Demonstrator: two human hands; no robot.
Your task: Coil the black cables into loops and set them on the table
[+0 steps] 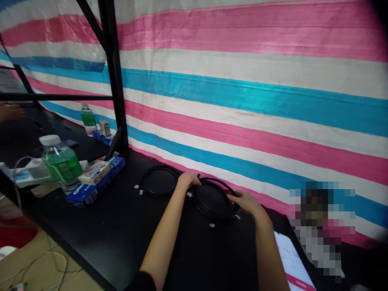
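Observation:
Two coils of black cable lie side by side on the black table. My right hand [246, 201] has its fingers closed on the right edge of the right-hand cable coil [209, 213]. At that coil's upper left is my left hand [188, 179], its fingers curled round the cable, with a short dark piece sticking up by the fingertips. Just left of it rests the other cable coil [144, 182], flat, with pale connector ends beside it. Small light ends also show near the right-hand coil.
To the left stand a green-labelled bottle [62, 165], a blue box [81, 195] with a smaller box on it, and a power strip [32, 174]. A black metal post [113, 76] rises behind. White papers [287, 254] lie at right. Another person's hand [10, 112] shows far left.

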